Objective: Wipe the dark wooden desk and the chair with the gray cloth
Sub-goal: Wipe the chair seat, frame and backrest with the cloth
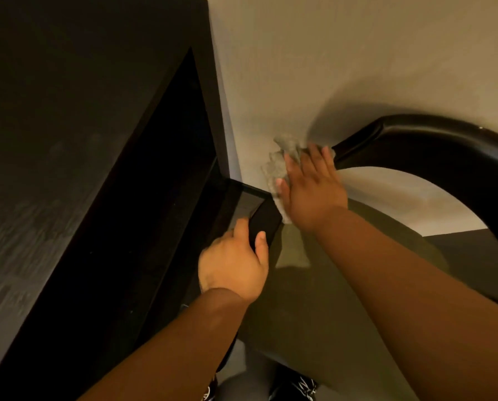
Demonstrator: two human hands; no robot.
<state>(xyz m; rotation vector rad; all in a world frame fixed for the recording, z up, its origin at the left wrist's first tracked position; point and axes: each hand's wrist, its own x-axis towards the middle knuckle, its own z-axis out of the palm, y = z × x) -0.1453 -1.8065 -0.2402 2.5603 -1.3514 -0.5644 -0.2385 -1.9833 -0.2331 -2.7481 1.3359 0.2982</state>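
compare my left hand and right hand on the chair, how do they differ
The left hand curls round the near end of the black chair rail; the right hand lies flat, fingers straight. The right hand presses the gray cloth on the rail; the left hand holds no cloth. Both are on the same chair.

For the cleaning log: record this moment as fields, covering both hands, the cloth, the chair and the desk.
left hand: grips the near end of the black curved rail
right hand: fingers fairly straight, presses the gray cloth onto the rail
gray cloth: bunched, partly under the right hand, on the rail
chair: black curved rail, both hands on it
desk: dark wood, at left, neither hand on it
wall: beige, behind the chair
shoes: at the bottom edge
stage: wiping at the chair
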